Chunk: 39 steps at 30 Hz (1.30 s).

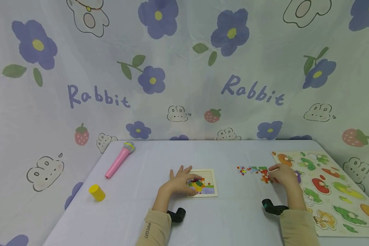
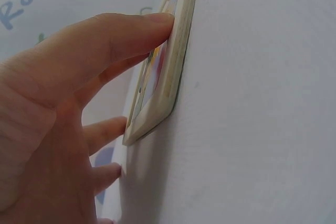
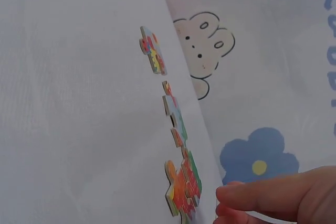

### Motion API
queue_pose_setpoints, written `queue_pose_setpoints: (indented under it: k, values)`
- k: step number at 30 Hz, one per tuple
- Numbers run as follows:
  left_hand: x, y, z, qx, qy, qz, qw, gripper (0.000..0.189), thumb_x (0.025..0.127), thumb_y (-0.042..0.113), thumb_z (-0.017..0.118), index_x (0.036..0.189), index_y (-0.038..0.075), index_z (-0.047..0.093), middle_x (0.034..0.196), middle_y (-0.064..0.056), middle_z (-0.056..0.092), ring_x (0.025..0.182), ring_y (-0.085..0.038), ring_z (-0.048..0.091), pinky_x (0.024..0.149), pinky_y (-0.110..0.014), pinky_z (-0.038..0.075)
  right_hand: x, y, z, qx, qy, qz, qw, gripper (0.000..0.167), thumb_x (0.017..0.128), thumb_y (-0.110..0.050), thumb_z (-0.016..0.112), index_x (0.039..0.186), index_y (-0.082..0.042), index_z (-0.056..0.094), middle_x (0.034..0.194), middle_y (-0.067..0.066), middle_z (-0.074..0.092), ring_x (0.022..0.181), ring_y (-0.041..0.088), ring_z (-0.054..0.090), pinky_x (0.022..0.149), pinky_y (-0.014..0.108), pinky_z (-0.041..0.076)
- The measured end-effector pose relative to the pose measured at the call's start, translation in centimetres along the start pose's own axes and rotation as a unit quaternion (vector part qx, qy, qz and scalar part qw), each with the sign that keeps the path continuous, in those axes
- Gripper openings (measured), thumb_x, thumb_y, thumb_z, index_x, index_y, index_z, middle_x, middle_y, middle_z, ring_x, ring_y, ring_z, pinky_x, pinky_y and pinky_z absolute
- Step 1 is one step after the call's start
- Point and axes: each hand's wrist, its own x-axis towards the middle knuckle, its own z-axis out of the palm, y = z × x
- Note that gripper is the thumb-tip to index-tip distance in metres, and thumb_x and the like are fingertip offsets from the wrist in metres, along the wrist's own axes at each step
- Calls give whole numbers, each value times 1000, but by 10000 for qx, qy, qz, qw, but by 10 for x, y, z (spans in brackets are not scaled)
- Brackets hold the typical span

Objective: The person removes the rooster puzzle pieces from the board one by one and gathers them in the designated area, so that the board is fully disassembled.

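Note:
A small wooden puzzle tray (image 1: 215,184), partly filled with a colourful picture, lies on the table. My left hand (image 1: 179,182) rests on its left side, fingers spread, with the thumb (image 2: 157,24) touching the tray near its edge in the left wrist view. Part of the picture is under that hand. To the right, loose jigsaw pieces (image 1: 253,169) lie in a rough row. At the row's right end my right hand (image 1: 283,176) pinches what looks like a puzzle piece (image 1: 274,169); only a thin pale edge shows. Beside those fingertips lies an orange-red piece (image 3: 180,190).
A large vegetable puzzle board (image 1: 326,198) covers the right side, partly under the right forearm. At the left lie a pink toy microphone (image 1: 119,162) and a yellow cylinder (image 1: 97,192). A patterned curtain (image 1: 184,68) hangs behind the white table (image 1: 227,222).

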Motion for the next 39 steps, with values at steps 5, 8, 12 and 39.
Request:
queue_pose_setpoints:
  k: [5,8,12,39]
  values:
    - [-1,1,-1,29,-2,10,10000,55,71,34,74,124,35,57,152,-10,22,139,-41,4,99,-70,-8,-1,-6,3,557,86,-116,9983,34,85,-10,59,112,10,54,81,9,61,65,14,56,58,28,49]
    - [-1,1,-2,33,-21,3,10000,55,71,33,74,124,34,57,152,-10,22,139,-42,4,99,-70,-8,0,-8,5,838,44,-241,9962,37,88,-14,59,115,9,52,90,12,63,71,13,59,63,27,51]
    - [-2,2,-2,22,-19,15,10000,54,71,33,73,123,34,58,152,-11,23,139,-42,5,99,-70,-8,3,-12,10,1428,-69,-629,9877,44,90,-18,58,122,10,48,99,10,65,79,8,61,70,25,51]
    - [-2,1,-1,-32,14,60,10000,54,72,35,74,123,34,58,151,-11,23,139,-43,5,99,-70,-7,11,-37,43,2371,-15,-1322,9625,43,88,-20,62,121,6,51,107,3,62,85,-2,57,78,19,48]
